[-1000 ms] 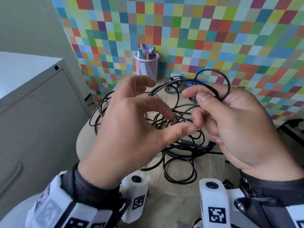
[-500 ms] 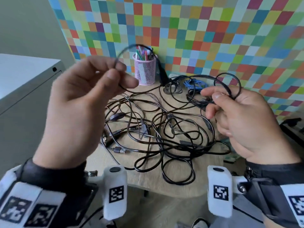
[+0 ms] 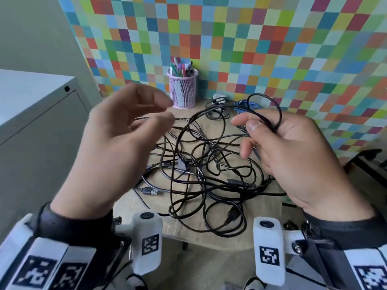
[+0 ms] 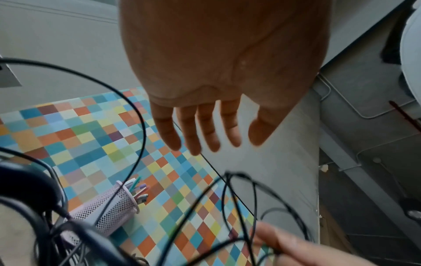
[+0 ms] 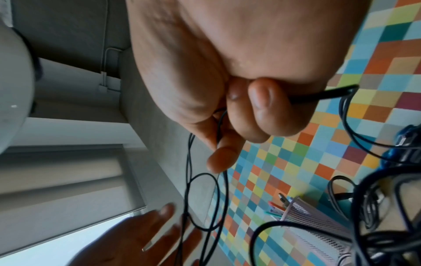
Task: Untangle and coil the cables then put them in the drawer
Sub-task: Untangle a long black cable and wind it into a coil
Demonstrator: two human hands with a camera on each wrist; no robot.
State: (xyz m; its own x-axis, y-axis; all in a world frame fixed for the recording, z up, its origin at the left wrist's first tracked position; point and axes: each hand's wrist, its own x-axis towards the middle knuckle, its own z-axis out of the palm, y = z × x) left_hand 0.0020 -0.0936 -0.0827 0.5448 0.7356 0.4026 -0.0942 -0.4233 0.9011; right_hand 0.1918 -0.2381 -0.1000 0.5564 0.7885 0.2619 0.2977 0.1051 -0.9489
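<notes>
A tangle of black cables [image 3: 209,176] lies on the round wooden table [image 3: 209,239]. My right hand [image 3: 251,124] is raised over the table's right side and pinches a small coil of thin black cable [image 3: 276,114] between thumb and fingers; the cable runs down into the tangle. The right wrist view shows the same hand [image 5: 239,115] curled round the thin cable [image 5: 218,126]. My left hand [image 3: 167,110] hovers over the left of the tangle, blurred, its fingers spread and holding nothing. Seen from the left wrist, that hand [image 4: 205,136] has straight fingers [image 4: 193,142].
A grey metal cabinet [image 3: 41,132] with shut drawer fronts stands left of the table. A pink mesh pen cup [image 3: 182,88] stands at the table's back by the chequered wall. A blue cable [image 3: 247,105] and a white adapter [image 3: 218,97] lie behind the tangle.
My left hand has let go of the cable it was pulling up at the left and now swings back towards the middle with open fingers. The right hand keeps its coil.
</notes>
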